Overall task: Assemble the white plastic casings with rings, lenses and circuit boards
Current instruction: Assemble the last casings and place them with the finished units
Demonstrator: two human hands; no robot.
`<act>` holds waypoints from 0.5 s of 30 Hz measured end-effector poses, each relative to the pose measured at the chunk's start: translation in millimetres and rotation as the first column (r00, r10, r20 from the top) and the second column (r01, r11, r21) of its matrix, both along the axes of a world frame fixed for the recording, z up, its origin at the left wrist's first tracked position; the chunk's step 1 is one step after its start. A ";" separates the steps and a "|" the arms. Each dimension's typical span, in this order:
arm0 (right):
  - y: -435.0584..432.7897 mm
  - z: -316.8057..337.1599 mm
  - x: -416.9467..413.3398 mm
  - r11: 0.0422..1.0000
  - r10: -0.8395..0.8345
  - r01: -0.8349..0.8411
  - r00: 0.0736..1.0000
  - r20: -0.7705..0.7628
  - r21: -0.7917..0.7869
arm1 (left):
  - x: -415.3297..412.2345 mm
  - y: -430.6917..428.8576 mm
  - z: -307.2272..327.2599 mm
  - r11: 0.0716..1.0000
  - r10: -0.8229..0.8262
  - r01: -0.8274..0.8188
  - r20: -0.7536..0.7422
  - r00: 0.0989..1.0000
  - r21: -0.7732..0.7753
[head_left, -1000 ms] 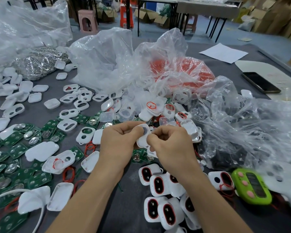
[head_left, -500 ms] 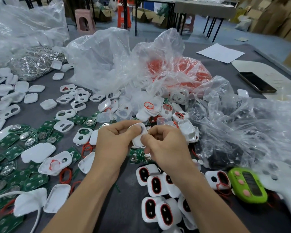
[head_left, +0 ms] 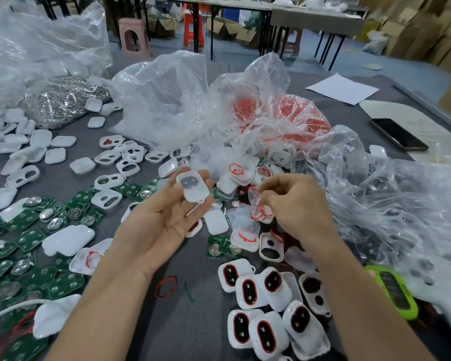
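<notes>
Left hand is palm up, fingers nearly straight, carrying one white casing loose on the fingertips, not gripped. The casing's long axis runs away from the person, its small tab at the near end. Right hand is level with it and just to its right, fingertips pinching a clear lens. A red ring sits directly beneath; whether it is held cannot be told. Judgement: the lens must travel leftward to the casing, above the table.
</notes>
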State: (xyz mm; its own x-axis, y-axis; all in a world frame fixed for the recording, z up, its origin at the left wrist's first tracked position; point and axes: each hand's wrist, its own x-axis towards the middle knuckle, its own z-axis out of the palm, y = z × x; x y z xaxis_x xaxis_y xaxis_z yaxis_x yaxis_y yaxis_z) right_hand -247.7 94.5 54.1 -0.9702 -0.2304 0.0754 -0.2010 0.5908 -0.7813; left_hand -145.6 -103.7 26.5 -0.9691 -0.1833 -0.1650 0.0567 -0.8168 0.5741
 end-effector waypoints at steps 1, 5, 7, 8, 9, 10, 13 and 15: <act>-0.1 3.7 -3.5 0.991 0.066 -0.062 0.997 -0.033 0.119 | 0.6 -2.7 0.1 1.000 0.014 -0.014 0.001 1.000 0.001; -14.4 13.4 5.2 0.881 0.348 -0.348 0.936 0.060 0.320 | -0.2 -5.9 -1.1 0.999 0.026 -0.026 0.001 1.000 0.023; -23.6 11.4 18.2 0.831 0.424 -0.436 0.898 0.114 0.346 | -1.2 -6.7 -1.9 0.999 0.025 -0.025 -0.001 1.000 0.032; -27.9 8.4 24.8 0.803 0.437 -0.449 0.891 0.126 0.393 | -1.0 -7.7 -1.9 0.999 0.026 -0.025 -0.003 1.000 0.041; -29.7 5.7 30.4 0.776 0.433 -0.440 0.893 0.126 0.453 | -1.4 -7.4 -1.7 0.999 0.024 -0.023 -0.004 1.000 0.048; -32.5 4.5 35.6 0.754 0.424 -0.416 0.899 0.107 0.509 | -1.3 -7.7 -1.6 0.998 0.022 -0.022 -0.006 1.000 0.052; -36.5 5.7 47.4 0.678 0.460 -0.369 0.888 0.025 0.635 | -0.6 -6.6 -1.0 0.999 0.012 -0.011 -0.014 1.000 0.038; -36.1 5.9 52.1 0.593 0.515 -0.353 0.857 -0.004 0.723 | -0.3 -4.6 -0.7 1.000 -0.002 0.002 -0.018 1.000 0.027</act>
